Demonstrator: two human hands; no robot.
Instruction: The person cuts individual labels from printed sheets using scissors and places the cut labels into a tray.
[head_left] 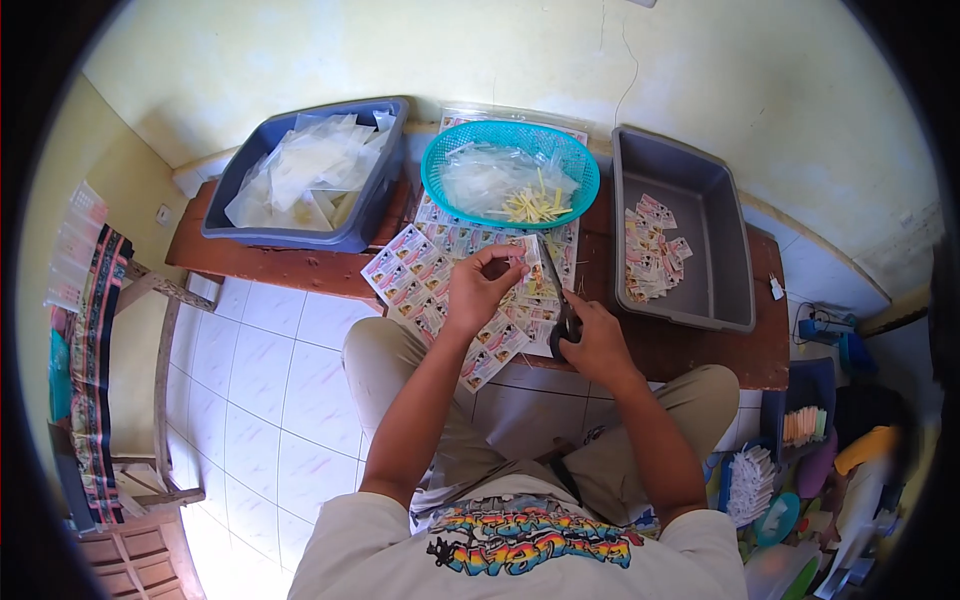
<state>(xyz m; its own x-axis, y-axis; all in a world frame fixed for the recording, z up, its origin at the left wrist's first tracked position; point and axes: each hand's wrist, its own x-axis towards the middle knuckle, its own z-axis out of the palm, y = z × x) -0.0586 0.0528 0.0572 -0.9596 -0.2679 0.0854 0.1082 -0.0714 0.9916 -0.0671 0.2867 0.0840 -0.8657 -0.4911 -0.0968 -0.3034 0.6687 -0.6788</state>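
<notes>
My left hand (482, 287) pinches a small strip of printed labels (533, 268) between thumb and fingers. In my right hand (598, 343) is a pair of scissors (565, 322) with black handles, its blades pointing up and away along the right side of the strip. Whether the blades touch the paper, I cannot tell. Below both hands lie printed label sheets (412, 272), some overlapping, on the brown wooden bench. Cut labels (655, 250) are heaped in the left part of the grey tub (713, 290) to the right.
Behind my hands stands a turquoise basket (432, 185) with clear plastic bags and pale yellow strips (535, 205). A blue-grey tub (385, 190) of translucent plastic pieces (310, 165) is at the left. The wooden bench (290, 268) runs along the wall. Household items crowd the floor at lower right.
</notes>
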